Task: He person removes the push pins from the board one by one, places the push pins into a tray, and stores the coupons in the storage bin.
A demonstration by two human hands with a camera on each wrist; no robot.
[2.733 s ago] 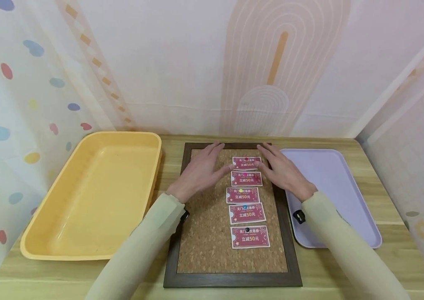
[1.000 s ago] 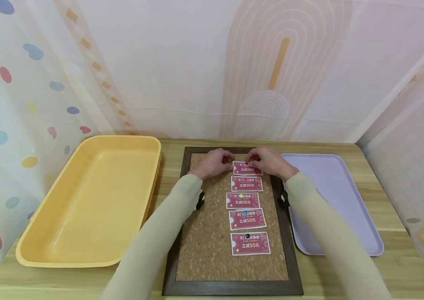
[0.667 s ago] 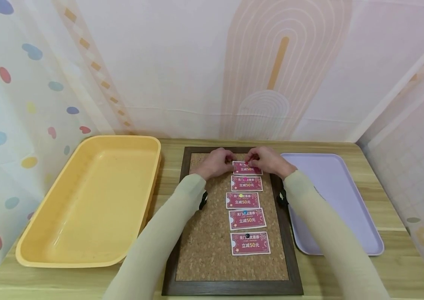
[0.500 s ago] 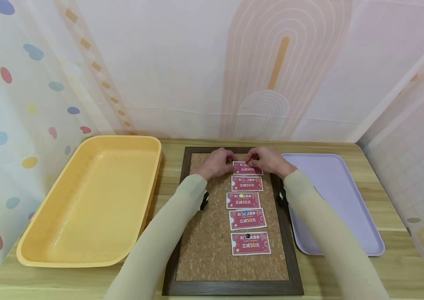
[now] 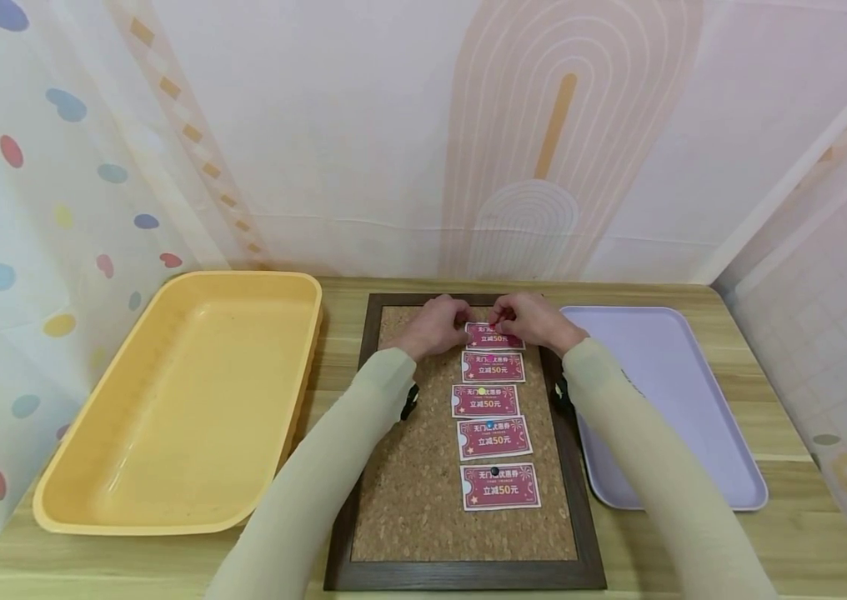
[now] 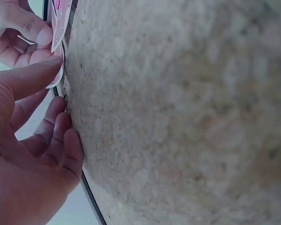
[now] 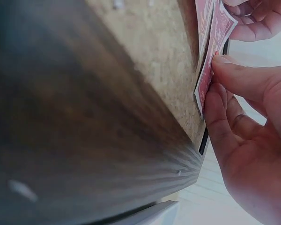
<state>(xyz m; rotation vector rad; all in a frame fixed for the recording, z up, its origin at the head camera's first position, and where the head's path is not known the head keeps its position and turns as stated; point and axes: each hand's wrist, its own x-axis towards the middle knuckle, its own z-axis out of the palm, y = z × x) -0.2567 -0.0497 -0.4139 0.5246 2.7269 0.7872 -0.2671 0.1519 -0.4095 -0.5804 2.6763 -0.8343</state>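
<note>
A framed corkboard (image 5: 408, 500) carries a column of red-and-white paper coupons, one above another. At its far end, my left hand (image 5: 434, 325) holds the left end of the top coupon (image 5: 497, 339), thumb on its face in the left wrist view. My right hand (image 5: 536, 321) pinches a small red push pin (image 7: 216, 53) at that coupon's upper edge, thumb and index fingertips close together. Lower coupons bear a pink pin (image 5: 490, 358), a yellow pin (image 5: 481, 391), a blue pin (image 5: 489, 425) and a black pin (image 5: 494, 472). The red pin's point is hidden.
A deep yellow tray (image 5: 311, 367) stands left of the board on the wooden table (image 5: 791, 475). To the right lies a flat lilac tray (image 5: 671, 367), partly under my right sleeve. A patterned cloth backdrop (image 5: 363, 150) rises behind the table.
From spread above the top coupon, both hands have come down, the left onto its left end and the right onto the red pin. Over the last second they barely move.
</note>
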